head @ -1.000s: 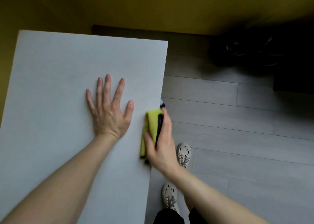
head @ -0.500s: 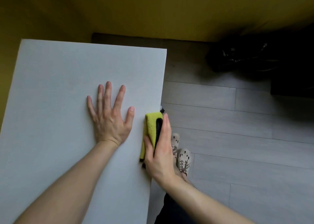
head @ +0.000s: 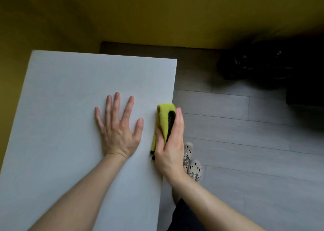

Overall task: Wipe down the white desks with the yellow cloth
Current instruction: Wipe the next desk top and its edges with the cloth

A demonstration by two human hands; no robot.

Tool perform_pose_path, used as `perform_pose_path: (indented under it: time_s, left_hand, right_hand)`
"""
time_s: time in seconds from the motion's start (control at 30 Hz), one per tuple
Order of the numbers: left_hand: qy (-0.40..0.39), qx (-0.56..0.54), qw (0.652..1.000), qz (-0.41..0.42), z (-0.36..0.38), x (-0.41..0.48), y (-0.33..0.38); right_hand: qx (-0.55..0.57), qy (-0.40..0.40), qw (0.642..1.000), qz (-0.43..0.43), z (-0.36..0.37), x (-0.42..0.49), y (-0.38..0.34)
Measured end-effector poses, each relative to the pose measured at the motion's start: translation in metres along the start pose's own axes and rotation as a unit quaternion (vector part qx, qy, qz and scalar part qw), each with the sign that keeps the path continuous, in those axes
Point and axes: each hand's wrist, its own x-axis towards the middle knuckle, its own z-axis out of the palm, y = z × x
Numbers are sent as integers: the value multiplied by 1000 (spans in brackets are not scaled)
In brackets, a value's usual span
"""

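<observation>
Yellow cloth (head: 162, 118), folded, with a black trim, sits wrapped over the right-hand edge of the white desk (head: 78, 83). Right hand (head: 171, 148) grasps it: thumb on the top face, fingers (head: 178, 123) straight down the outer side, so the cloth is pinched round the edge itself.

Left hand (head: 119, 134) lies flat on the desk top just beside the cloth, fingers spread and released, holding nothing. Looks like a brace.

Change over the last second: the cloth has slid along the edge, away from the person. Its front end was about level with the left thumb; now it sits ahead of the thumb tip. The left hand has not shifted on the surface. The shoes (head: 194, 169) on the grey plank floor (head: 245, 143) have moved too, so the person appears to be stepping along with the stroke.

Reading: an edge wipe in progress, working toward the far corner. A stretch of edge ahead of the cloth is not yet covered. Whether the broad top has been done cannot be told; no streaks or damp show.

Beyond the desk: mustard wall (head: 157, 11) and a dark heap (head: 254, 66) on the floor, too dim to identify.
</observation>
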Motion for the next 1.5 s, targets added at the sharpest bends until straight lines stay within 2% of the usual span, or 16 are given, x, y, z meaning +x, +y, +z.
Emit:
perform_pose_path:
  time_s: [0.1, 0.27, 0.37, 0.57, 0.77, 1.03, 1.13, 1.23, 1.3, 1.33, 1.4, 1.47, 1.5]
  left_hand:
    - [-4, 1, 1000, 0, 0, 0, 1]
    - [-2, -2, 1000, -6, 1, 1, 1]
    - [1, -5, 1000, -7, 3, 3, 1]
    - [6, -9, 1000, -14, 7, 4, 0]
    - [-35, 4, 999, -28, 4, 2, 0]
    - [-79, 15, 996, -46, -2, 0, -2]
    - [-113, -12, 993, -32, -7, -17, -7]
    - [-105, -65, 992, -23, -20, -82, -27]
    - [-89, -82, 992, -27, -34, -147, -47]
    - [-89, -90, 991, -32, -44, -182, -58]
    - [-110, -102, 987, -53, -64, -250, -83]
    - [-141, -100, 980, -95, -87, -322, -106]
    - [-158, -98, 975, -121, -97, -358, -116]
  right_hand:
    - [-1, -45, 999, -6, -6, -20, 4]
    - [-18, 0, 1000, 19, 0, 130, -28]
    - [-41, 18, 999, 11, 4, 172, -33]
    - [-35, 42, 998, -5, 7, 125, -15]
    - [-22, -2, 1000, 0, 3, 15, 7]
    - [-48, -5, 999, -21, 7, -15, 11]
    - [-123, -24, 992, -24, 6, -11, 7]
    - [-299, -22, 951, -73, 1, -16, 0]
    - [-394, -25, 902, -174, -3, -34, -8]
    - [-411, -54, 879, -237, -3, -51, -13]
    - [-396, -162, 830, -358, 3, -95, -23]
    - [-363, -277, 783, -422, 18, -152, -34]
    - [-347, -325, 769, -426, 28, -180, -40]
